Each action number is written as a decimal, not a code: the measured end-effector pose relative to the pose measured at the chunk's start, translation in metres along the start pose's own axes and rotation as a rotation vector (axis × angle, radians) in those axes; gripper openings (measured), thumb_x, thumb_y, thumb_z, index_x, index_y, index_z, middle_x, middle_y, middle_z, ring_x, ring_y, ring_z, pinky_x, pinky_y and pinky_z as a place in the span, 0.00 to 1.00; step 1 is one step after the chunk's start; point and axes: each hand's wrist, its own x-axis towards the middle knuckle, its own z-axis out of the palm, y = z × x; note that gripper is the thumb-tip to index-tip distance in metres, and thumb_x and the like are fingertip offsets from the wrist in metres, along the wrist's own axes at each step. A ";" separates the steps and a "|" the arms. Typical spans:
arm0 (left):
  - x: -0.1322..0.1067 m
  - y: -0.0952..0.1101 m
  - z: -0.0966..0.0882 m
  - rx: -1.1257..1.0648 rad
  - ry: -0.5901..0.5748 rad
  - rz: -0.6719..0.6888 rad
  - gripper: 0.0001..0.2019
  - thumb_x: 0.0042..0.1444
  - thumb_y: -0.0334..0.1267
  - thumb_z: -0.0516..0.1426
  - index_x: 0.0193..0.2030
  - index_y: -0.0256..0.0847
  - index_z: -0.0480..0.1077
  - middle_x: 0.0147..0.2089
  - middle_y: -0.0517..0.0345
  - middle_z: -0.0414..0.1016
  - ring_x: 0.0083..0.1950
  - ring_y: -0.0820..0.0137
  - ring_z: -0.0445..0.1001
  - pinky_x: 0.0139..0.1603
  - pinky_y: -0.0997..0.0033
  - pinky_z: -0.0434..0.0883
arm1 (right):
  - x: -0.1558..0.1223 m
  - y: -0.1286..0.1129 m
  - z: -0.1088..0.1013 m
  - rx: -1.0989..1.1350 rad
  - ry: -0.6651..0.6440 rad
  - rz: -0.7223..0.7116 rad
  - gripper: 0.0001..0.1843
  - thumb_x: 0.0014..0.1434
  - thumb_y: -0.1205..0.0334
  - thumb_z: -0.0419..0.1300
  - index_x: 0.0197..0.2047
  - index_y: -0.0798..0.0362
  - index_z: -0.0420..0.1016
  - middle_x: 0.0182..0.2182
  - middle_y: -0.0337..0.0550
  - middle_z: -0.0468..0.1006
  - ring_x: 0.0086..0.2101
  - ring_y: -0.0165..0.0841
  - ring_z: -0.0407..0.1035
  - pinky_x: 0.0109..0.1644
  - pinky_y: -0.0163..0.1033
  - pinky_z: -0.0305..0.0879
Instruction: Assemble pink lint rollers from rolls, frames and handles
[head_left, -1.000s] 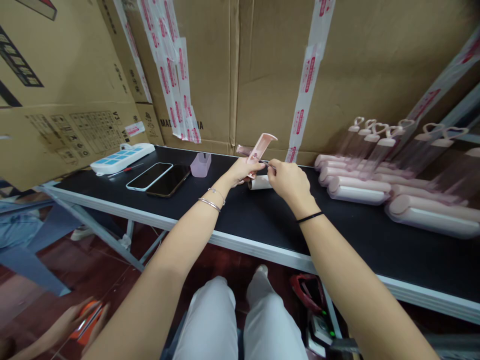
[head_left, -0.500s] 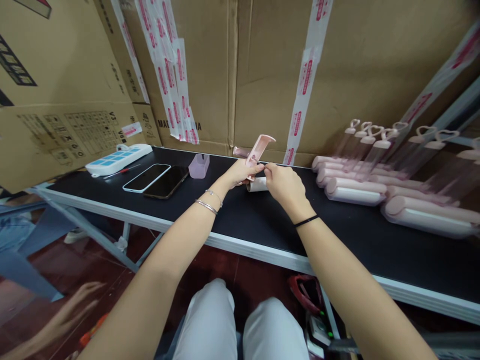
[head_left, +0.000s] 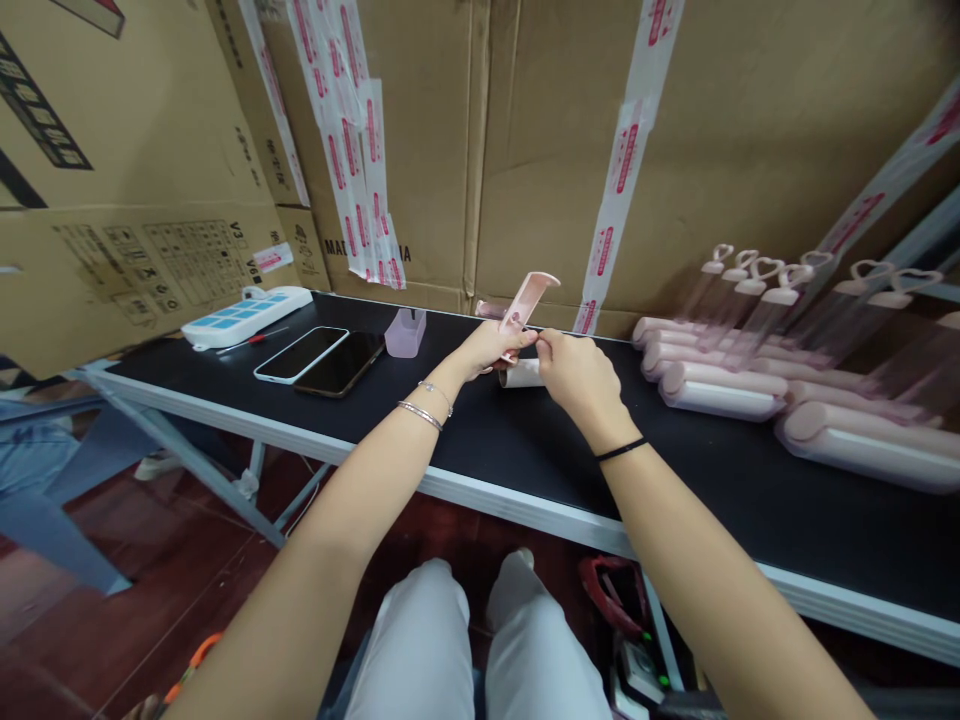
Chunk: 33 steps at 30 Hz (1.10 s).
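My left hand [head_left: 484, 348] is closed around the lower end of a pink plastic handle piece [head_left: 527, 298] that sticks up and to the right above the black table [head_left: 525, 440]. My right hand [head_left: 574, 375] is pinched against the same piece right beside the left fingers; what its fingertips grip is too small to make out. A white roll [head_left: 521, 374] lies on the table just below both hands, partly hidden by them.
Two phones [head_left: 322, 356] lie at the left, with a white and blue power strip [head_left: 244, 315] behind them and a small translucent pink container [head_left: 405, 332] nearby. Several pink and white rollers [head_left: 720, 390] lie at the right. Taped cardboard boxes [head_left: 525, 130] wall the back.
My hands have stayed together at the pink piece, the right hand closing in slightly. The other person's hand and orange item at lower left have dropped nearly out of view.
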 end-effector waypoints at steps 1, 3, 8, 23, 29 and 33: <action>0.000 0.000 0.000 0.002 0.000 -0.005 0.18 0.54 0.39 0.62 0.21 0.38 0.58 0.15 0.69 0.56 0.14 0.84 0.53 0.16 0.81 0.48 | 0.000 0.001 -0.001 0.005 0.003 0.001 0.19 0.66 0.57 0.43 0.47 0.50 0.73 0.37 0.53 0.78 0.38 0.42 0.73 0.37 0.40 0.61; -0.001 0.001 0.000 0.002 -0.004 -0.016 0.18 0.54 0.39 0.62 0.21 0.37 0.58 0.15 0.67 0.58 0.15 0.84 0.55 0.16 0.81 0.48 | 0.001 0.002 -0.001 0.011 0.015 0.003 0.19 0.65 0.58 0.43 0.46 0.49 0.74 0.37 0.53 0.78 0.38 0.43 0.73 0.37 0.40 0.60; 0.000 0.000 0.000 -0.005 -0.007 -0.008 0.19 0.55 0.40 0.61 0.21 0.38 0.57 0.15 0.68 0.56 0.14 0.84 0.55 0.16 0.81 0.48 | 0.001 0.004 -0.001 0.008 0.034 0.018 0.18 0.64 0.58 0.44 0.44 0.49 0.75 0.36 0.53 0.78 0.37 0.44 0.73 0.35 0.40 0.60; -0.002 0.004 0.000 -0.003 0.017 -0.083 0.14 0.54 0.39 0.62 0.26 0.37 0.62 0.16 0.66 0.61 0.16 0.82 0.62 0.16 0.82 0.51 | 0.002 0.007 0.001 -0.070 0.091 -0.043 0.17 0.64 0.58 0.46 0.44 0.50 0.75 0.36 0.52 0.79 0.36 0.42 0.73 0.34 0.39 0.58; -0.004 0.005 0.000 0.004 0.017 -0.078 0.15 0.52 0.40 0.64 0.26 0.37 0.61 0.17 0.66 0.62 0.17 0.81 0.65 0.18 0.81 0.57 | 0.002 0.008 0.000 -0.074 0.107 -0.087 0.16 0.64 0.59 0.46 0.44 0.50 0.75 0.38 0.53 0.79 0.36 0.42 0.73 0.35 0.39 0.58; -0.003 0.003 0.000 -0.055 -0.021 -0.042 0.18 0.54 0.43 0.62 0.25 0.39 0.57 0.16 0.68 0.58 0.16 0.82 0.61 0.17 0.81 0.54 | 0.001 0.008 0.000 -0.088 0.110 -0.096 0.18 0.65 0.58 0.45 0.44 0.51 0.75 0.38 0.53 0.78 0.36 0.42 0.73 0.34 0.38 0.57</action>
